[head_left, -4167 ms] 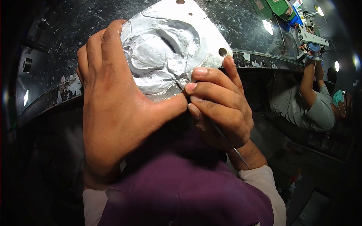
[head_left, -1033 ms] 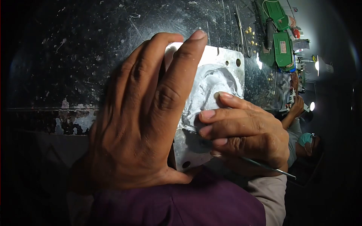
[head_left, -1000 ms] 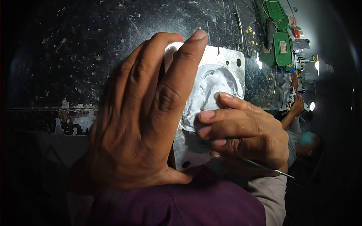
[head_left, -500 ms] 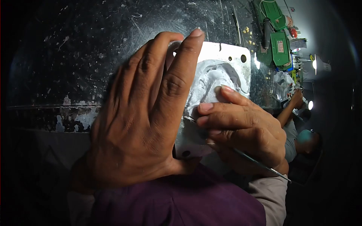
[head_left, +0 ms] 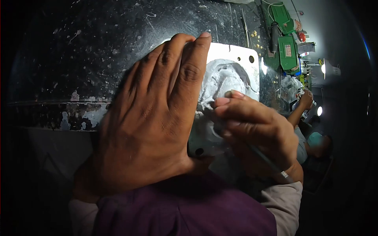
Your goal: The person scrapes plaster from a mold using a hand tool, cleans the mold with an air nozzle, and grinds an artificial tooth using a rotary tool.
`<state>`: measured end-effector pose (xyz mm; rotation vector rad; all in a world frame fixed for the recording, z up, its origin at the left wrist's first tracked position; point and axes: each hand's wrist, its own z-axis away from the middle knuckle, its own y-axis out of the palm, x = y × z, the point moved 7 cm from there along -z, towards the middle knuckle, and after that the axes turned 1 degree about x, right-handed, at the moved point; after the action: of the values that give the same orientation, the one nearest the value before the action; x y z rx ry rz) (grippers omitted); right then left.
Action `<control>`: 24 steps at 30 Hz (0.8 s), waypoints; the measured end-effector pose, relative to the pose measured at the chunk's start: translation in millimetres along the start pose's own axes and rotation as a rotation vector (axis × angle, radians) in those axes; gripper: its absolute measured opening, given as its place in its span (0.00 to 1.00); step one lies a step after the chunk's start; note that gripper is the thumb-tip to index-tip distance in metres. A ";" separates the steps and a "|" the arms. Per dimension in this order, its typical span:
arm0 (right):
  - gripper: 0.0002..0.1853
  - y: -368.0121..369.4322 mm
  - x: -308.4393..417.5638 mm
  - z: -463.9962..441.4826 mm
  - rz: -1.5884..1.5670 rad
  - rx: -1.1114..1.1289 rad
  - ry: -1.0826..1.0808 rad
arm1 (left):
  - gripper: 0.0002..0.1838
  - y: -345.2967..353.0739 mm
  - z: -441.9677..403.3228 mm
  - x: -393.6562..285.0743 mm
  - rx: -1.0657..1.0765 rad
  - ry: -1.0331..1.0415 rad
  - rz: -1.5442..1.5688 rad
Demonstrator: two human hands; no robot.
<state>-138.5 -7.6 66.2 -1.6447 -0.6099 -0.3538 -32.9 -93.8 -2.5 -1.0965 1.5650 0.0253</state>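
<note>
A pale dental flask half (head_left: 220, 49) with round holes in its rim sits in front of me, partly over the bench edge. White plaster with an arch-shaped ridge (head_left: 230, 78) fills its middle. My left hand (head_left: 153, 110) is clamped along the flask's left side, fingers lying along it and thumb at the near edge. Over the lower right of the plaster, my right hand (head_left: 258, 129) pinches a slim metal carving tool (head_left: 269, 161). Its handle sticks out below the palm towards my wrist; its working tip is hidden by the fingers. Motion blurs the right fingers.
The scratched black bench (head_left: 98, 47) spreads to the left and beyond. Small yellowish crumbs (head_left: 254, 39) lie past the flask. Farther right are green boxes (head_left: 288, 53), a dark handpiece (head_left: 274, 37) and a lamp (head_left: 323, 69). Another person's arm (head_left: 301, 108) reaches over the bench at right.
My right hand has shifted slightly, its fingers curling closer together over the plaster, and the tool handle has turned steeper. My left hand keeps its hold on the flask. The view has shifted a little.
</note>
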 end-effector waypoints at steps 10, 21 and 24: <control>0.10 -4.9 7.6 -18.1 0.067 0.058 -0.023 | 0.73 -0.3 2.7 0.5 -0.009 -0.009 -0.029; 0.09 -17.4 1.0 -35.3 0.056 0.198 0.088 | 0.72 1.1 -7.9 -4.4 -0.014 -0.072 0.026; 0.10 -28.6 -17.4 -35.7 -0.027 0.147 -0.028 | 0.73 -0.1 -16.5 -6.2 -0.025 -0.118 0.002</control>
<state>-165.0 -43.7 85.9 -1.5040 -0.6640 -0.2989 -46.1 -99.3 7.9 -1.0932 1.4638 0.1090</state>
